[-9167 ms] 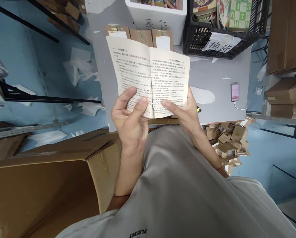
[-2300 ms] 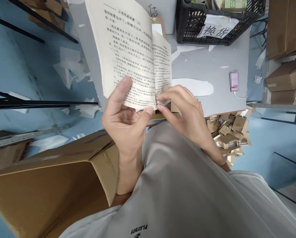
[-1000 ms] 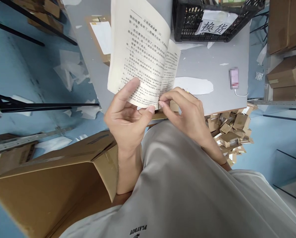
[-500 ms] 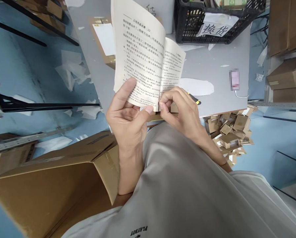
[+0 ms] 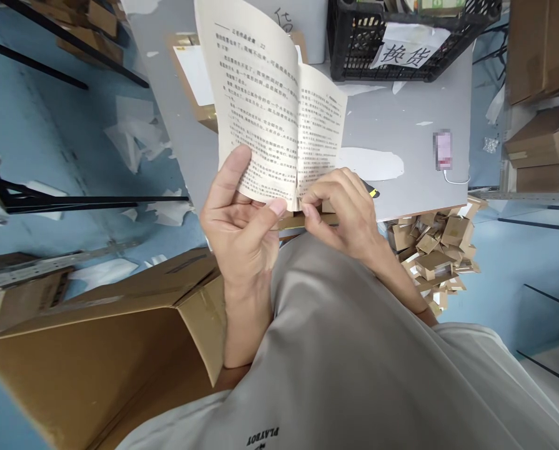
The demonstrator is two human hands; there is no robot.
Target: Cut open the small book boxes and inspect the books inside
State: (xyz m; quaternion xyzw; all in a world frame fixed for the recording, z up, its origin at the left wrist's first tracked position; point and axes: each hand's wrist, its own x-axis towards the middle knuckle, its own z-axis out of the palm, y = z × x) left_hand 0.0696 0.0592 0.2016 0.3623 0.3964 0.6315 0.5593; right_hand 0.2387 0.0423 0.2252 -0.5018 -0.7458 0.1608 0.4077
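Note:
An open paperback book (image 5: 260, 112) with printed text stands tilted in front of me, its two pages spread. My left hand (image 5: 242, 219) grips its lower left part, the thumb near the bottom of the fold and a finger against the left page. At the lower edge by the fold, my right hand (image 5: 342, 209) has thumb and forefinger pinched together on the pages. The book hides part of the table behind it. Just beyond my right hand lies a black and yellow tool (image 5: 371, 190), partly covered.
The grey table (image 5: 413, 194) bears a black plastic crate (image 5: 354, 50) with a paper sign, a cardboard packet (image 5: 207, 115), a white paper oval (image 5: 373, 164) and a blurred pink phone (image 5: 443, 150) on a cable. A large open carton (image 5: 120, 369) stands at my left; small boxes (image 5: 436, 250) are heaped right.
The book's upper part has swung a little left and its right page shows more fully. My right thumb and forefinger have shifted slightly at the lower edge; the left hand has barely moved.

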